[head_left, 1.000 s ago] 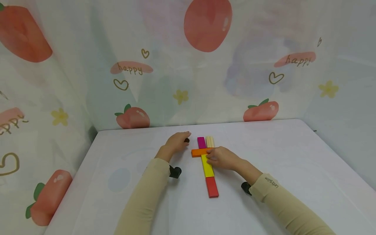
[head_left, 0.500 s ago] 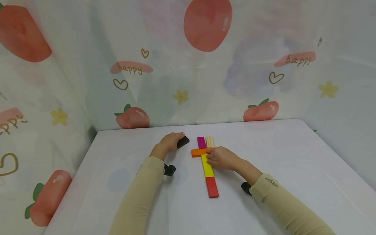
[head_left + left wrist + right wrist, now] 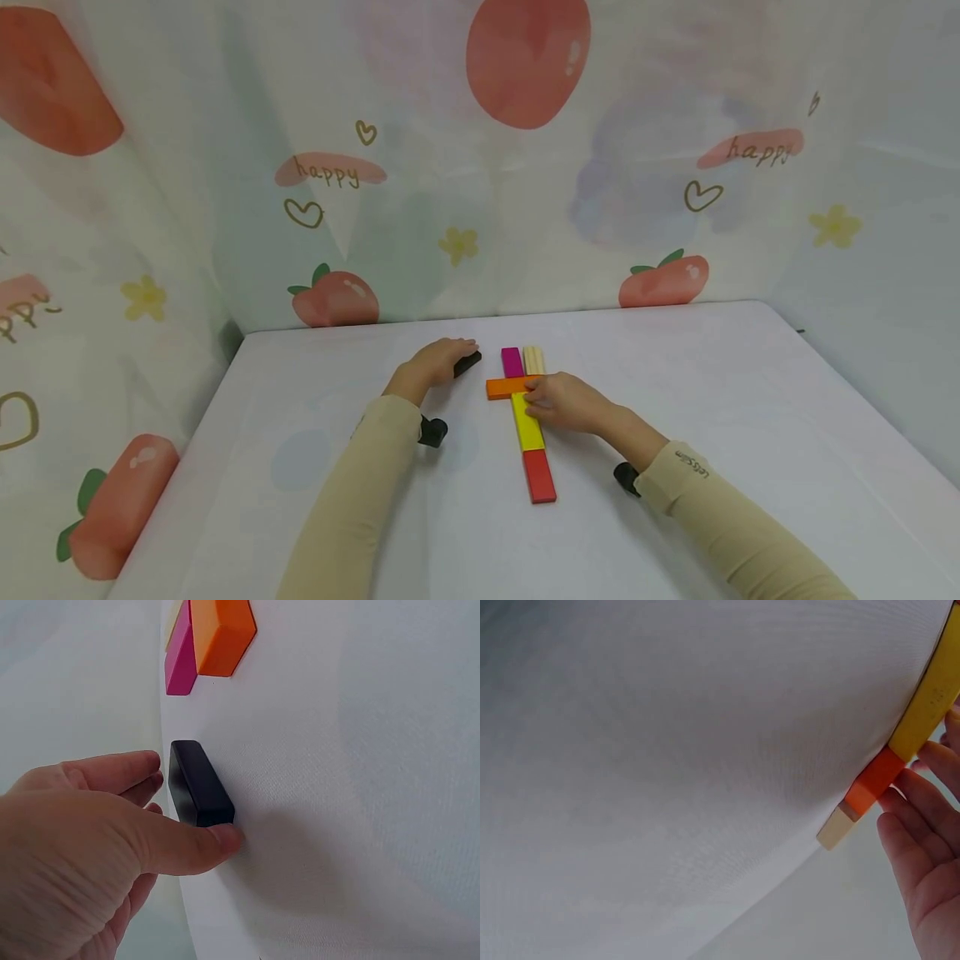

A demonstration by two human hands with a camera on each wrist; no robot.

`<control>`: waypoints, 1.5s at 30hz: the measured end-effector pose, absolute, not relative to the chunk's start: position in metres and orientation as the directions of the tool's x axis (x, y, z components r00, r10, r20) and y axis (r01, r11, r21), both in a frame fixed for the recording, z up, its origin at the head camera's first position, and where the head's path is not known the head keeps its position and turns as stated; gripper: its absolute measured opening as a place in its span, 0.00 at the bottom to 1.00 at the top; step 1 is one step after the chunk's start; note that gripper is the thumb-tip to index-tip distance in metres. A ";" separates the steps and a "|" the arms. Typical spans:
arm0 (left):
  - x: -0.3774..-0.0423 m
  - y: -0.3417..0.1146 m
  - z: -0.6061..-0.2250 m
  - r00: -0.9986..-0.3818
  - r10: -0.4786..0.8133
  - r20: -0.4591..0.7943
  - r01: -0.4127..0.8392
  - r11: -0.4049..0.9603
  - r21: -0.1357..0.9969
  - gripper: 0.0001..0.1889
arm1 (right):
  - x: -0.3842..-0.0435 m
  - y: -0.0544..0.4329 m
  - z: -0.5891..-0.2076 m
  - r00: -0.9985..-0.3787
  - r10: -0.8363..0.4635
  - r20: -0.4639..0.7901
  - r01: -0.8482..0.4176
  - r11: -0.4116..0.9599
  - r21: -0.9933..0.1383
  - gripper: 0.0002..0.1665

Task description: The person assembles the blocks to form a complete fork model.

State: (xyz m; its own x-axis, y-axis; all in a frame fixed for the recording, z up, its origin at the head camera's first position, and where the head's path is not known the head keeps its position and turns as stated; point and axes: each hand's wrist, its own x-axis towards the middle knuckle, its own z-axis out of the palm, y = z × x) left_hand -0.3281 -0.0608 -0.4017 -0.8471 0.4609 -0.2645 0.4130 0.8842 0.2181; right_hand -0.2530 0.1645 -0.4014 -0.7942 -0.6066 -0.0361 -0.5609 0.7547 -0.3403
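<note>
My left hand (image 3: 435, 360) holds a black rectangular block (image 3: 199, 784) at the left of a row of coloured blocks. In the left wrist view its thumb presses the block's near end, with fingers at the other side. My right hand (image 3: 572, 403) rests its fingertips where an orange block (image 3: 504, 388) meets a yellow block (image 3: 528, 423). The orange one lies crosswise. Beyond it, a magenta block (image 3: 512, 362) and a cream ridged block (image 3: 534, 360) lie side by side. A red block (image 3: 539, 477) continues the line below the yellow one.
A white cloth covers the table (image 3: 645, 350), whose far edge meets a printed curtain (image 3: 525, 208) with fruit and hearts. Another stretch of curtain hangs along the left side.
My left hand has drawn back left from the magenta block, bringing the black block into fuller view; the block then turned so less of its face shows. The right hand stays put.
</note>
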 end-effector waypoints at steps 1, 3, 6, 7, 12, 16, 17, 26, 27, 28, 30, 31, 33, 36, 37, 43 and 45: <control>-0.328 -0.061 -0.401 -0.849 0.455 -0.268 0.403 0.886 0.228 0.31 | -0.253 0.164 -0.401 -0.795 -0.606 -0.036 -0.560 0.755 -0.340 0.16; -0.328 -0.061 -0.401 -0.850 0.451 -0.272 0.395 0.887 0.238 0.30 | -0.253 0.164 -0.402 -0.794 -0.607 -0.034 -0.562 0.754 -0.341 0.16; -0.327 -0.061 -0.399 -0.850 0.446 -0.278 0.386 0.889 0.248 0.29 | -0.254 0.164 -0.402 -0.795 -0.606 -0.033 -0.559 0.752 -0.349 0.16; -0.327 -0.060 -0.399 -0.850 0.447 -0.281 0.387 0.889 0.244 0.29 | -0.254 0.164 -0.402 -0.796 -0.604 -0.034 -0.557 0.753 -0.351 0.16; -0.324 -0.054 -0.392 -0.842 0.450 -0.298 0.411 0.892 0.188 0.28 | -0.254 0.164 -0.404 -0.803 -0.595 -0.038 -0.547 0.761 -0.348 0.16; -0.322 -0.050 -0.388 -0.836 0.451 -0.311 0.425 0.892 0.153 0.26 | -0.254 0.164 -0.404 -0.805 -0.592 -0.040 -0.548 0.767 -0.334 0.16; -0.322 -0.049 -0.388 -0.835 0.454 -0.312 0.430 0.891 0.146 0.26 | -0.254 0.164 -0.404 -0.804 -0.594 -0.039 -0.550 0.767 -0.331 0.16; -0.325 -0.049 -0.390 -0.840 0.459 -0.290 0.423 0.888 0.182 0.25 | -0.253 0.164 -0.402 -0.795 -0.606 -0.026 -0.566 0.756 -0.329 0.16; -0.325 -0.050 -0.390 -0.840 0.461 -0.287 0.423 0.887 0.188 0.25 | -0.253 0.164 -0.402 -0.796 -0.605 -0.026 -0.565 0.757 -0.329 0.16; -0.326 -0.050 -0.391 -0.839 0.464 -0.284 0.425 0.885 0.192 0.25 | -0.253 0.164 -0.402 -0.797 -0.603 -0.027 -0.562 0.758 -0.330 0.16; -0.326 -0.051 -0.392 -0.839 0.468 -0.278 0.427 0.883 0.196 0.25 | -0.253 0.164 -0.403 -0.799 -0.601 -0.027 -0.560 0.759 -0.331 0.16; -0.326 -0.051 -0.392 -0.840 0.469 -0.274 0.427 0.882 0.199 0.25 | -0.253 0.164 -0.403 -0.798 -0.602 -0.026 -0.561 0.758 -0.332 0.16; -0.327 -0.050 -0.393 -0.841 0.469 -0.269 0.426 0.882 0.203 0.24 | -0.253 0.164 -0.403 -0.799 -0.601 -0.027 -0.558 0.758 -0.337 0.16; -0.327 -0.049 -0.393 -0.846 0.470 -0.251 0.429 0.880 0.203 0.20 | -0.252 0.164 -0.403 -0.796 -0.604 -0.028 -0.562 0.756 -0.335 0.16; -0.327 -0.049 -0.393 -0.849 0.468 -0.246 0.429 0.881 0.197 0.19 | -0.252 0.164 -0.403 -0.796 -0.604 -0.030 -0.562 0.757 -0.335 0.16; -0.326 -0.048 -0.393 -0.866 0.442 -0.234 0.414 0.896 0.161 0.20 | -0.252 0.164 -0.402 -0.801 -0.598 -0.036 -0.553 0.760 -0.340 0.16; -0.325 -0.048 -0.392 -0.864 0.445 -0.236 0.419 0.895 0.155 0.19 | -0.253 0.164 -0.402 -0.800 -0.599 -0.034 -0.555 0.761 -0.337 0.16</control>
